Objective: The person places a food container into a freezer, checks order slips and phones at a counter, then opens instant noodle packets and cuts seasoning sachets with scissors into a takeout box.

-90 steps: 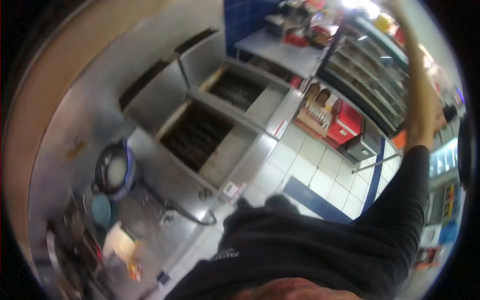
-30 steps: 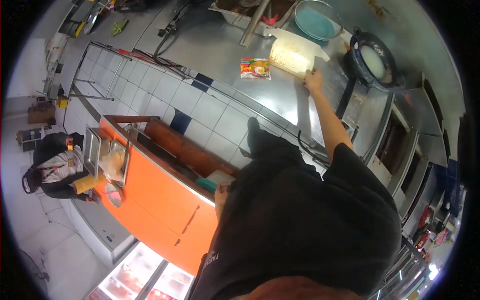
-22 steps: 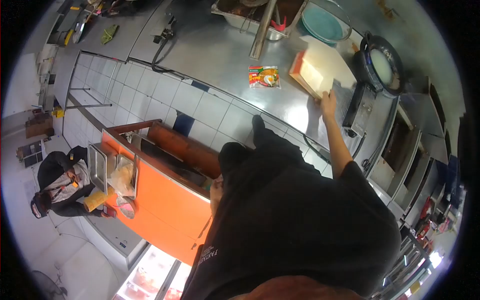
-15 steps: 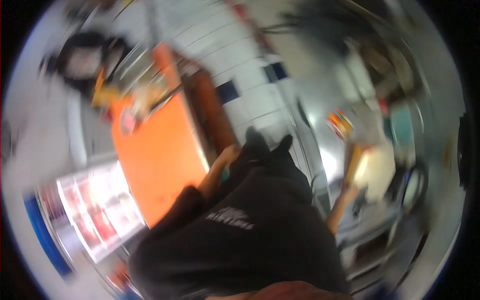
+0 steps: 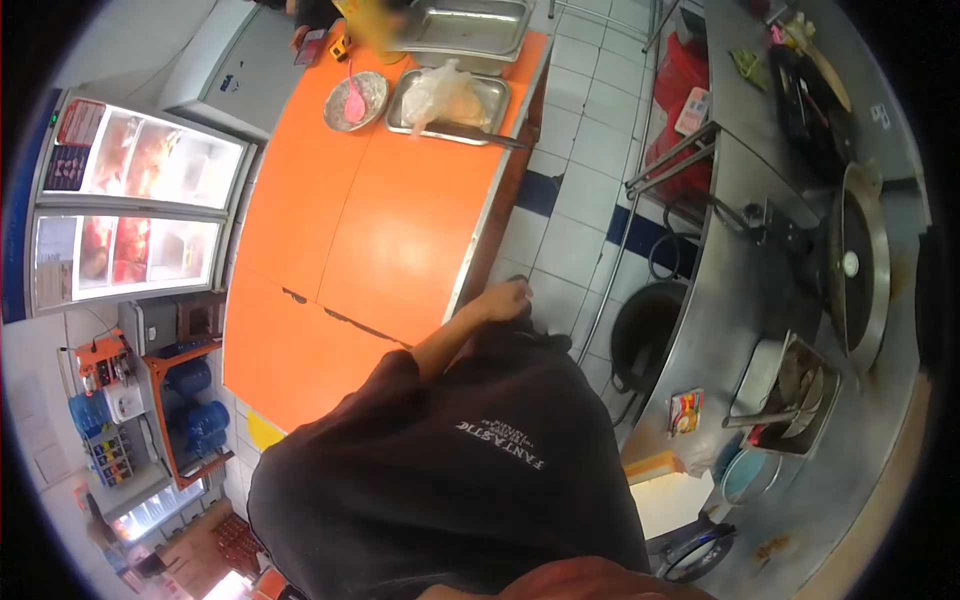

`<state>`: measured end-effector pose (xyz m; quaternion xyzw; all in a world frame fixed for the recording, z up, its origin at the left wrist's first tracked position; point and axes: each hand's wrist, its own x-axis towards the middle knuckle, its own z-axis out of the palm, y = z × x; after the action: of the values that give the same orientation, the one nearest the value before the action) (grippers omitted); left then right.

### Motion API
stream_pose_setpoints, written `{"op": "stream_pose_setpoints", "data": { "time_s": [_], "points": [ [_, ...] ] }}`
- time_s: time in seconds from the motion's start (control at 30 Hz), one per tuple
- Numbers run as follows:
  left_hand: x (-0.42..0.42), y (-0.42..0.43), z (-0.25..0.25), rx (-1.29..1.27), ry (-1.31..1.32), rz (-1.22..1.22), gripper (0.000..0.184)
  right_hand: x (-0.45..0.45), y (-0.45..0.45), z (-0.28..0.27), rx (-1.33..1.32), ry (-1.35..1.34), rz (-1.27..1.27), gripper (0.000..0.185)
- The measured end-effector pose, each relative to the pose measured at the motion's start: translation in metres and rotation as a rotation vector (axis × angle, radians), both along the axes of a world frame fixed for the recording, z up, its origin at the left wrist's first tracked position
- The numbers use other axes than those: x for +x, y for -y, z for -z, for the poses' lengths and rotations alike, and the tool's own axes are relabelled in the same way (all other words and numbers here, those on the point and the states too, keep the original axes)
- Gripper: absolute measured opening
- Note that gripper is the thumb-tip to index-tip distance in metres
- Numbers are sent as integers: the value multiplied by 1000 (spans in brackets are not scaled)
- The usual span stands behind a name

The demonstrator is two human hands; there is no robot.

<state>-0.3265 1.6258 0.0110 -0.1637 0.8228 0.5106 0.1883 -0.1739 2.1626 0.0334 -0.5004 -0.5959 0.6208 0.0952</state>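
Note:
My left hand [image 5: 508, 300] hangs in front of my dark shirt, beside the near edge of the orange table [image 5: 400, 235]. Its fingers curl inward, and whatever they may hold is hidden. My right hand is out of sight. On the table's far end lies a metal tray [image 5: 400, 118] with a plastic bag [image 5: 445, 95] and a knife [image 5: 470, 134] across its edge. A patterned bowl [image 5: 372, 88] with a pink spoon [image 5: 354, 103] sits beside the tray.
A steel counter [image 5: 690, 330] runs along the right, bearing a colourful packet [image 5: 686, 412], a wok [image 5: 858, 265] and a metal pan [image 5: 800, 395]. A dark pot [image 5: 640, 365] stands below it. A lit fridge [image 5: 140, 205] is at left. Another person's hand [image 5: 300, 38] shows at the far end.
My view has swung round, and the table now lies straight ahead and to the left. My right hand, earlier by the counter, has gone out of view. The blur has cleared.

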Motion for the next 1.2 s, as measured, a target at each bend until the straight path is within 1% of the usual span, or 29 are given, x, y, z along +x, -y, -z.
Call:
{"op": "stream_pose_setpoints", "data": {
  "time_s": [0.03, 0.1, 0.17, 0.23, 0.27, 0.3, 0.33, 0.37, 0.4, 0.43, 0.47, 0.5, 0.57, 0.6, 0.63, 0.67, 0.7, 0.73, 0.77, 0.83, 0.87, 0.9, 0.97, 1.0, 1.07, 1.1, 1.13, 1.17, 1.2],
  "points": [
    [-2, 2, -3, 7, -7, -6, 34, -6, 6, -7, -5, -1, -21, 55],
    [-11, 3, -8, 135, 1, 79, 41, -25, 19, -16, -13, -11, -83, 55],
    [-39, -1, -68, 414, 65, 143, 52, -49, 38, -29, -30, -29, -152, 55],
    [-72, -13, -94, 587, -12, 308, 70, -77, 60, -50, -52, -62, -265, 55],
    [-87, -17, -108, 605, -13, 304, 70, -96, 76, -60, -63, -78, -338, 55],
    [-99, -22, -123, 701, 63, 283, 75, -115, 96, -77, -68, -76, -439, 55],
    [-103, -24, -131, 792, 138, 266, 81, -135, 118, -99, -44, -39, -607, 56],
    [-108, -18, -134, 791, 120, 280, 81, -169, 151, -112, -30, -34, -771, 57],
    [-113, -11, -136, 844, 30, 243, 81, -196, 171, -106, -26, -71, -763, 57],
    [-117, -4, -135, 905, -50, 206, 81, -215, 183, -104, 70, -122, -863, 56],
    [-121, 4, -115, 902, -76, 192, 78, -230, 198, -103, 164, -161, -963, 55],
    [-122, 17, -121, 904, -77, 202, 78, -245, 218, -110, 169, -164, -955, 55],
    [-121, 50, -138, 871, 8, 47, 78, -282, 255, -131, 49, -133, -1163, 53],
    [-121, 57, -131, 854, -39, -5, 77, -297, 264, -121, 67, -145, -1183, 53],
    [-119, 63, -133, 865, -40, -3, 77, -313, 274, -119, 79, -151, -1195, 53],
    [-120, 71, -135, 850, -66, -55, 75, -329, 285, -118, 91, -157, -1208, 53],
    [-122, 80, -136, 828, -91, -108, 74, -344, 305, -129, -16, -83, -1280, 53],
    [-123, 84, -122, 526, -326, -100, 68, -359, 321, -133, -129, -5, -1348, 54],
    [-121, 88, -109, 523, -321, -104, 68, -376, 332, -131, -135, -2, -1350, 54],
    [-120, 100, -119, 625, -281, -294, 64, -410, 345, -123, -215, 24, -1564, 55],
    [-123, 101, -110, 584, -325, -323, 63, -430, 341, -103, -274, 25, -1588, 58],
    [-125, 101, -102, 540, -369, -353, 62, -455, 333, -74, -367, 24, -1593, 56],
    [-132, 101, -106, 664, -242, -531, 62, -505, 340, -63, -328, 98, -1712, 55],
    [-138, 98, -97, 645, -309, -558, 63, -526, 348, -59, -341, 105, -1723, 55],
    [-159, 98, -113, 630, -289, -607, 62, -568, 365, -57, -123, 271, -1820, 56],
    [-168, 97, -119, 626, -265, -637, 61, -581, 371, -51, -137, 276, -1825, 56],
    [-177, 94, -113, 618, -249, -634, 61, -586, 376, -43, -223, 187, -1809, 56],
    [-188, 90, -100, 630, -281, -688, 59, -591, 375, -35, -304, 94, -1764, 57],
    [-202, 87, -93, 649, -300, -705, 57, -595, 386, -45, -384, 199, -1723, 59]
  ]
}}
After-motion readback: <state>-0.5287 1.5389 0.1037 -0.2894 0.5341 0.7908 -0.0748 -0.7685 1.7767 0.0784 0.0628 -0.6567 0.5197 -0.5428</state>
